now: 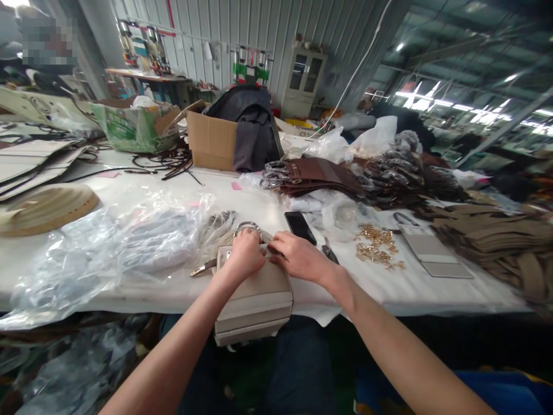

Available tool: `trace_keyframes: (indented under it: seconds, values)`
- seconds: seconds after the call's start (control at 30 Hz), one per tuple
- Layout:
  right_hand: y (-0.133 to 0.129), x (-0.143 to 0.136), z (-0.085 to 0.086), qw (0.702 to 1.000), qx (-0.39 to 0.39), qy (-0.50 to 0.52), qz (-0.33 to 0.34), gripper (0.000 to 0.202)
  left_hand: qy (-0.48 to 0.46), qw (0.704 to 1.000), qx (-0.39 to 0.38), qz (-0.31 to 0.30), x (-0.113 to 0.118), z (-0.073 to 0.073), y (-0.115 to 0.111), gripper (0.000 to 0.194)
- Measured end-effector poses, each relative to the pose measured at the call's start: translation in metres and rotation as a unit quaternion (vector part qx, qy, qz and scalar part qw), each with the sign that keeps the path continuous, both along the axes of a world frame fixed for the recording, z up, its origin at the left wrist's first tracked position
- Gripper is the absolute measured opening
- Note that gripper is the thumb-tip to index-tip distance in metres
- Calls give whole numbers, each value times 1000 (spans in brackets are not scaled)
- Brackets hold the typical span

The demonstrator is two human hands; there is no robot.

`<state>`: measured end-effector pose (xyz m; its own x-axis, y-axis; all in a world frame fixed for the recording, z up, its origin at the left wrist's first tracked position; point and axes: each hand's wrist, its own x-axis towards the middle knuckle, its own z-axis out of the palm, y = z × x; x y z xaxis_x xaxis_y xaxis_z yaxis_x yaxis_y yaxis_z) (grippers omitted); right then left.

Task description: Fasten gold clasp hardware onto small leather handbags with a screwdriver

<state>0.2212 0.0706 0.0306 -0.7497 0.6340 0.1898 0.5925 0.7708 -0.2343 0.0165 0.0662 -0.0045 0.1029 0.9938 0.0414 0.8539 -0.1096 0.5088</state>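
Note:
A beige handbag [254, 294] with a pale band stands at the table's front edge, its lower part jutting over my lap. My left hand [247, 253] is closed on its top edge, right by the wrapped handle [247, 226]. Across from it, my right hand [296, 253] pinches the top edge on the other side, with its fingertips close to the left ones. Whatever lies between the fingertips is hidden. A brown strap with a metal buckle [203, 267] sticks out from the bag's left side.
Right of my hands lie a black phone [300, 226], a dark-handled tool [330, 253], gold metal fittings [375, 245] and a grey bag panel [434, 248]. Clear plastic wrapping [151, 236] covers the left. Behind are a cardboard box [211, 141] and stacked brown bag pieces [319, 176].

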Motion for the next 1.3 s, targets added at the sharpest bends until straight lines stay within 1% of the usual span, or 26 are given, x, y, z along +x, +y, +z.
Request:
trace_keyframes:
  seconds: [0.2, 0.33, 0.47, 0.73, 0.8, 0.87, 0.97, 1.03, 1.1, 1.13, 1.2, 1.23, 1.27, 1.3]
  values:
    - [2, 0, -9, 1000, 16, -10, 7, 10, -9, 999, -30, 28, 6, 1, 1, 47]
    - [0, 1, -18, 998, 50, -23, 1, 15, -18, 998, -33, 41, 9, 0, 0, 47]
    - [-1, 0, -25, 998, 60, -14, 6, 19, -28, 998, -27, 43, 9, 0, -2, 52]
    - [6, 3, -37, 995, 81, 41, 33, 13, -16, 998, -34, 46, 10, 1, -3, 52]
    - [8, 4, -38, 995, 75, 58, 36, 13, -8, 998, -36, 47, 10, 1, -3, 52]
    - [9, 5, -36, 995, 47, 79, 35, 12, -7, 998, -39, 46, 10, 1, -2, 53]
    - [8, 8, -31, 987, -44, 154, 22, 18, -13, 998, -42, 45, 9, 2, -3, 51]
    - [5, 10, -31, 966, -112, 234, -13, 24, -17, 998, -45, 44, 9, 2, -3, 49]
    - [3, 11, -35, 933, -175, 308, -69, 23, -18, 997, -52, 45, 9, 2, -2, 50]
    - [3, 11, -38, 914, -209, 335, -94, 23, -18, 997, -56, 46, 9, 2, -1, 50]
    - [2, 9, -45, 880, -274, 367, -124, 33, -15, 997, -61, 51, 9, 2, 0, 50]
    - [3, 8, -47, 869, -298, 373, -130, 35, -14, 997, -62, 52, 9, 2, 0, 49]
    - [3, 7, -49, 864, -311, 373, -132, 33, -13, 997, -64, 53, 9, 2, 0, 49]
    - [4, 6, -50, 866, -311, 368, -136, 29, -12, 996, -64, 54, 9, 3, 0, 48]
